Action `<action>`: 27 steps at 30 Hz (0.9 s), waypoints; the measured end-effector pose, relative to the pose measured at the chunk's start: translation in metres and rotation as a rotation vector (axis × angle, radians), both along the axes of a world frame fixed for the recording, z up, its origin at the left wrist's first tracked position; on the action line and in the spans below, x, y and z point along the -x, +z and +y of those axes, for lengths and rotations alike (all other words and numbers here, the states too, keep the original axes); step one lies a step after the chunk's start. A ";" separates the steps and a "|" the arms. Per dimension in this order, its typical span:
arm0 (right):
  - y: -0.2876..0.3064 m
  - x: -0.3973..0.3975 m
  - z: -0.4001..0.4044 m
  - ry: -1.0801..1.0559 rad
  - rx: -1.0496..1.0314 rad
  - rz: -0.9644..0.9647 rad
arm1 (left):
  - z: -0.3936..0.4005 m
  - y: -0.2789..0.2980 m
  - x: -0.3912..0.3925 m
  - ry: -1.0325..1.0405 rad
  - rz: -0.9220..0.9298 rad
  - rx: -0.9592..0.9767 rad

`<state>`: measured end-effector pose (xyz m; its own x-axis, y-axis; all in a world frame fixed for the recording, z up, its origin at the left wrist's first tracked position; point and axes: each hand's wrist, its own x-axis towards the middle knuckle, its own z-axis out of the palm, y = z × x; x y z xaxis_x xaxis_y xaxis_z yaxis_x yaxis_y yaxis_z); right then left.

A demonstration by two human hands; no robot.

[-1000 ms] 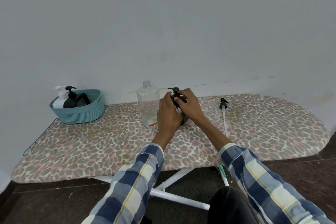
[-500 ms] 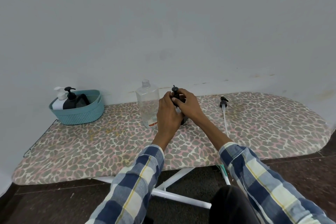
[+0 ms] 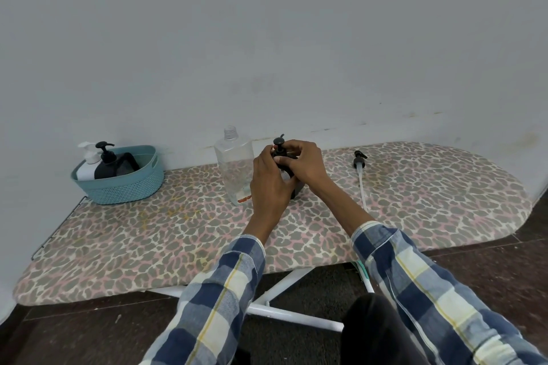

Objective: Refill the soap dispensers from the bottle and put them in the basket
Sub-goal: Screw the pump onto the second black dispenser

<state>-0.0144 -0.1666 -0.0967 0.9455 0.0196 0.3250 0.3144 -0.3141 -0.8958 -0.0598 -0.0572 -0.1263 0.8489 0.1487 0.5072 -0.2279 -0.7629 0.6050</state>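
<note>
- At the centre of a leopard-print ironing board (image 3: 148, 234), the right hand (image 3: 305, 164) pinches a black pump head (image 3: 279, 147), its nozzle turned round since a second ago; screwing on looks nearly done.
- The left hand (image 3: 268, 184) grips the dark dispenser (image 3: 297, 190) beneath.
- Just beside it stands a clear, uncapped plastic bottle (image 3: 234, 166).
- Well left, a teal woven basket (image 3: 130, 187) holds other dispensers.
- A loose pump with tube (image 3: 360, 170) lies right.

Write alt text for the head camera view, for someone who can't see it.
A person's left hand and right hand grip a black soap dispenser on a leopard-print ironing board, beside an uncapped clear bottle. A teal basket at far left holds a white dispenser and a black one; a loose pump lies at right.
</note>
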 end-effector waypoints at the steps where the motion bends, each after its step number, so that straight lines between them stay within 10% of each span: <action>1: 0.000 0.001 0.001 -0.010 0.002 -0.004 | 0.000 0.000 0.000 0.000 0.001 -0.002; 27: -0.002 0.004 -0.002 0.031 0.150 -0.185 | 0.002 0.000 0.003 -0.033 -0.009 -0.025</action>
<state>-0.0188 -0.1682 -0.0985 0.8682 0.1089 0.4841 0.4806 -0.4269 -0.7660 -0.0632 -0.0552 -0.1262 0.8486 0.1079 0.5179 -0.2585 -0.7695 0.5839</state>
